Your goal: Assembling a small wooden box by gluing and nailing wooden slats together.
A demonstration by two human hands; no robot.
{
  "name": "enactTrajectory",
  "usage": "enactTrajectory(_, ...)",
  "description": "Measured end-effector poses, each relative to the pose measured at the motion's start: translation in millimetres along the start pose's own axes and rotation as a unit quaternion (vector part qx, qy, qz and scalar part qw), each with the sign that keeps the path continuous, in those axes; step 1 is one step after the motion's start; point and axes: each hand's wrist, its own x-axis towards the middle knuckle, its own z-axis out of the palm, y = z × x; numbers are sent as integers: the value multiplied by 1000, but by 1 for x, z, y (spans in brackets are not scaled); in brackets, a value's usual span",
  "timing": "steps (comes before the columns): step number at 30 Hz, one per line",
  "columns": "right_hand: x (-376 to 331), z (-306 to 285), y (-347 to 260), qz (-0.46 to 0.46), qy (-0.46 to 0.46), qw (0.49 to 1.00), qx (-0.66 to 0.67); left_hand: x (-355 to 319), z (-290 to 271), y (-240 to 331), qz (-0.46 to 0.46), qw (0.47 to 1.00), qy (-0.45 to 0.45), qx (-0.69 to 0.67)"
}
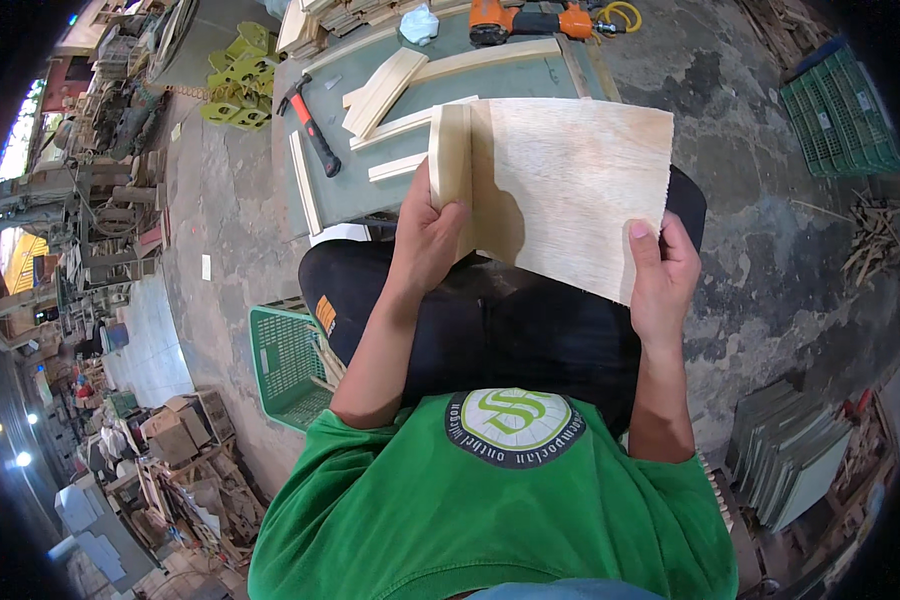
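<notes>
Over my lap I hold a thin, pale plywood sheet (575, 180) with a rough right edge. At its left side stands a thicker wooden strip (452, 160), casting a shadow on the sheet; I cannot tell if the two are joined. My left hand (430, 235) is closed round the lower part of this strip, thumb in front. At the sheet's lower right, my right hand (663, 270) pinches the edge, with the thumb on the face and the fingers partly hidden behind. A low green-topped table (315, 195) lies just beyond the sheet.
On the table lie a red-and-black hammer (313, 130), several wooden strips (385, 92) and an orange nail gun (530, 22) with a yellow hose. A green crate (280, 365) stands by my left leg. Another crate (840, 110) is at the far right, above stacked panels (790, 455).
</notes>
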Motion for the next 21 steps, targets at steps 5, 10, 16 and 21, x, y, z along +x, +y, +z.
enactTrajectory(5,2,-1,2,5,-2,1000,3,-4,1,2,-8,999,3,-35)
enactTrajectory(10,0,4,-1,0,-10,1000,11,-4,2,2,-21,1000,-2,-21)
enactTrajectory(16,3,3,7,16,-1,1000,22,-8,3,2,-34,999,1,-34)
enactTrajectory(21,13,0,19,39,-15,996,77,-6,-6,1,-49,996,14,-79)
